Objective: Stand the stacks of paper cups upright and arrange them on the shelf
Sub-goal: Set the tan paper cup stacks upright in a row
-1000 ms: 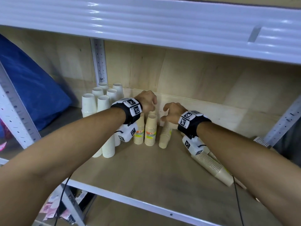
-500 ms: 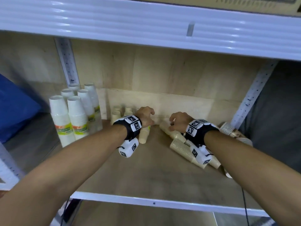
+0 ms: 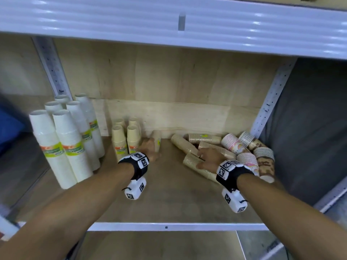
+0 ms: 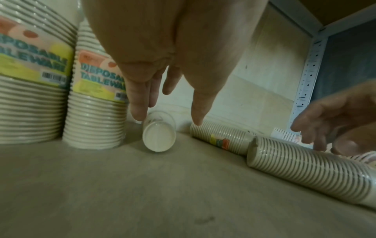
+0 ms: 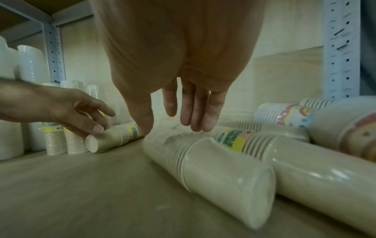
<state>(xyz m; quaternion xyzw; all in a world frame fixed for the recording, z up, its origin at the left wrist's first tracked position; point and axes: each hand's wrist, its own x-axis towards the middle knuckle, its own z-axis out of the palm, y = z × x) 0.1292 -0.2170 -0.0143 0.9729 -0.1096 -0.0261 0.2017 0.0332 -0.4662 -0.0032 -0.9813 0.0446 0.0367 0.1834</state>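
Four short beige cup stacks point(image 3: 125, 141) stand upright at the back of the wooden shelf point(image 3: 165, 199). Right beside them a beige stack point(image 3: 157, 139) point(image 4: 159, 138) point(image 5: 105, 141) lies on its side. My left hand point(image 3: 151, 150) point(image 4: 168, 119) reaches down over it, fingers on one side and thumb on the other, the thumb touching near its base end. Several more beige stacks lie to the right. My right hand point(image 3: 206, 158) point(image 5: 171, 128) hovers with straight fingers over the nearest lying stack point(image 3: 191, 160) point(image 5: 213, 169), fingertips just touching it.
Tall white cup stacks point(image 3: 62, 147) stand at the left. Patterned stacks point(image 3: 246, 160) lie heaped in the right corner against the metal post point(image 3: 270, 102). The upper shelf beam point(image 3: 169, 25) hangs low overhead. Bare board runs along the front edge point(image 3: 169, 227).
Both hands left the upright beige stacks. The left hand dropped onto a lying stack beside them; the right hand moved right onto the lying pile. The view swung right.
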